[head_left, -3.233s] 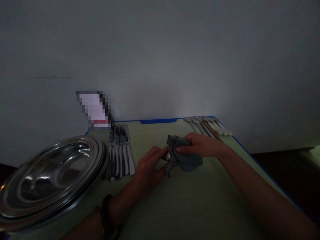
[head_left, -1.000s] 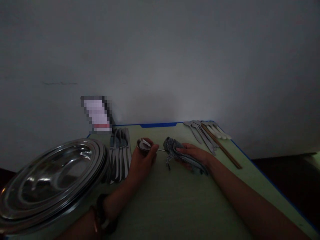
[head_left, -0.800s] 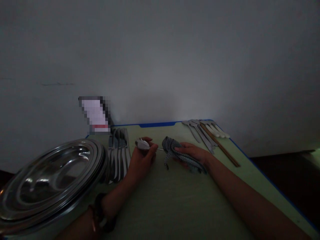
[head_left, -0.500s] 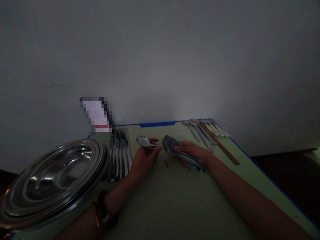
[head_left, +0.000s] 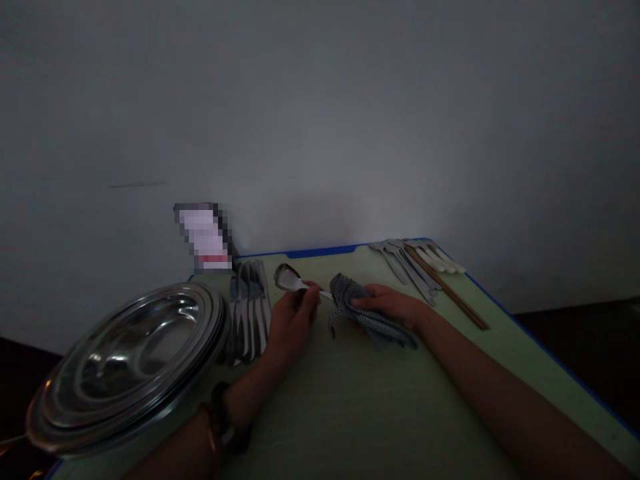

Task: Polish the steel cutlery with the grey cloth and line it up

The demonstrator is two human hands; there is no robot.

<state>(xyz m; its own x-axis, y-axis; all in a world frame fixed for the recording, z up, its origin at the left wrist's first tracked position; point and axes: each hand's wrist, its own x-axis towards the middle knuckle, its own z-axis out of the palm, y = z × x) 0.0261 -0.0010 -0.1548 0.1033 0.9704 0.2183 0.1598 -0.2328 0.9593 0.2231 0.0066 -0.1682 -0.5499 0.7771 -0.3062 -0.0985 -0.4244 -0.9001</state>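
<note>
A metal spoon [head_left: 289, 277] is pinched near its neck by my left hand [head_left: 294, 319], its bowl pointing away to the left. Toward the right its handle runs into a patterned grey cloth [head_left: 373, 319], which hides the far end. My right hand [head_left: 387, 304] is closed on this cloth, thumb on top, around the handle's end. Both hands are above the middle of the green table [head_left: 345, 413]. Left of my left hand lies a row of table knives [head_left: 249, 313].
Stacked round metal trays [head_left: 135, 353] fill the table's left side. A phone-like device with a blurred screen [head_left: 205, 237] leans on the wall behind. At the back right lie metal spoons or forks [head_left: 407, 267], wooden chopsticks [head_left: 450, 290] and white-handled cutlery [head_left: 440, 259].
The spoon's bowl has turned a little in my left hand, and more of its handle shows beside the cloth. The whole view has shifted slightly; both hands keep their holds.
</note>
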